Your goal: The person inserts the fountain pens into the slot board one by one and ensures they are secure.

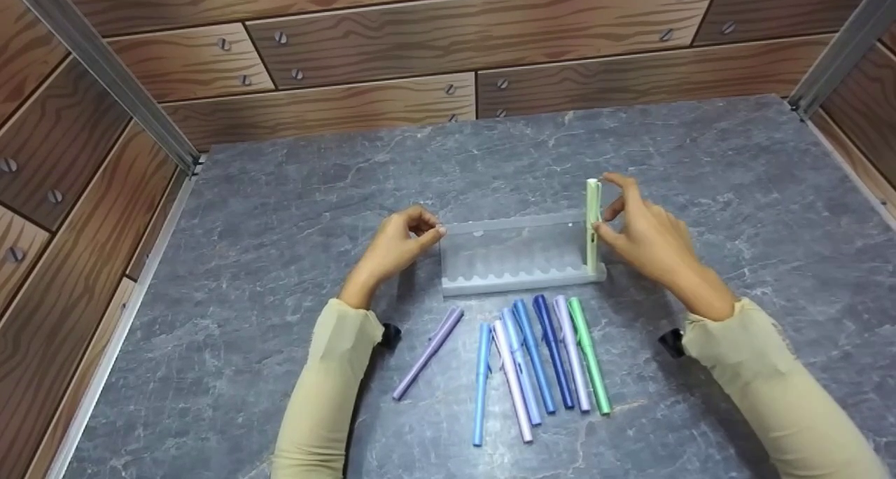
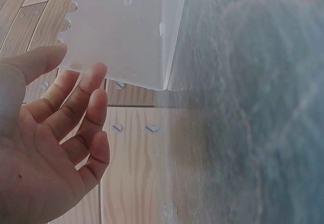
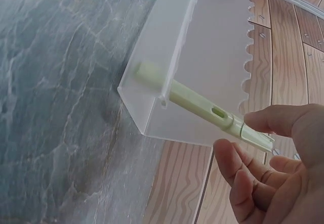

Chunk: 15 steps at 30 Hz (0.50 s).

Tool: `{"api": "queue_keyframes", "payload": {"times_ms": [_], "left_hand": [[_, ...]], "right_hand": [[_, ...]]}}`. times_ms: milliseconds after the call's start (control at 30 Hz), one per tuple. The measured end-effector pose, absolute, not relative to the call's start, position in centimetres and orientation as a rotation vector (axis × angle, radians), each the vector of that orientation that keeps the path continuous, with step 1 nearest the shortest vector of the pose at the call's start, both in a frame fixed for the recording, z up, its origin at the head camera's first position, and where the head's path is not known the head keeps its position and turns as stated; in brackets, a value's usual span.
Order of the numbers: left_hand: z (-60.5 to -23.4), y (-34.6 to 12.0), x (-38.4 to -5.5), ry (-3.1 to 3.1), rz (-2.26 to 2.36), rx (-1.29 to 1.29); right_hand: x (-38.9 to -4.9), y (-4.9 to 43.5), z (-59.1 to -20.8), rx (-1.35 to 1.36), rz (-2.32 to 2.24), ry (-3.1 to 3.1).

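Observation:
A frosted clear pen rack (image 1: pixel 514 251) with scalloped notches stands on the table between my hands. At its left upper corner my left hand (image 1: pixel 402 241) holds the edge with thumb and fingertips. A light green pen (image 1: pixel 592 220) stands nearly upright at the rack's right end, its lower end behind the front lip. Around its upper part are the thumb and fingers of my right hand (image 1: pixel 651 230). In the right wrist view the thumb (image 3: pixel 276 120) touches the capped end of the pen, with other fingers on the far side; their exact contact is hard to see.
In front of the rack lie several pens, among them a dark blue pen (image 1: pixel 553 353), a green pen (image 1: pixel 590 356) and a light blue pen (image 1: pixel 481 384). A purple pen (image 1: pixel 428 353) lies apart to the left. Wood-patterned walls (image 1: pixel 392 45) enclose the marbled grey table (image 1: pixel 315 178).

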<state>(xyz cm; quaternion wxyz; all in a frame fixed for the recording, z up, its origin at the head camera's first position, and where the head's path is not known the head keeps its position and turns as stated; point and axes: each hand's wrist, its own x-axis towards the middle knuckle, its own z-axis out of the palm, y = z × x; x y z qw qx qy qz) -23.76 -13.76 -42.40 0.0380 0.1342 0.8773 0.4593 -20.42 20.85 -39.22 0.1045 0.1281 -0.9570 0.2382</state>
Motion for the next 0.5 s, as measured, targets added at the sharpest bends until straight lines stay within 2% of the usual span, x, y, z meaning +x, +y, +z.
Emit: {"api": "queue_keyframes", "payload": {"times_ms": [500], "left_hand": [[-42.4,-13.8,-23.8,2.697,1.405,0.429]], "right_hand": [[-18.8,21.5,-39.4,0.44,0.674,-2.771]]}}
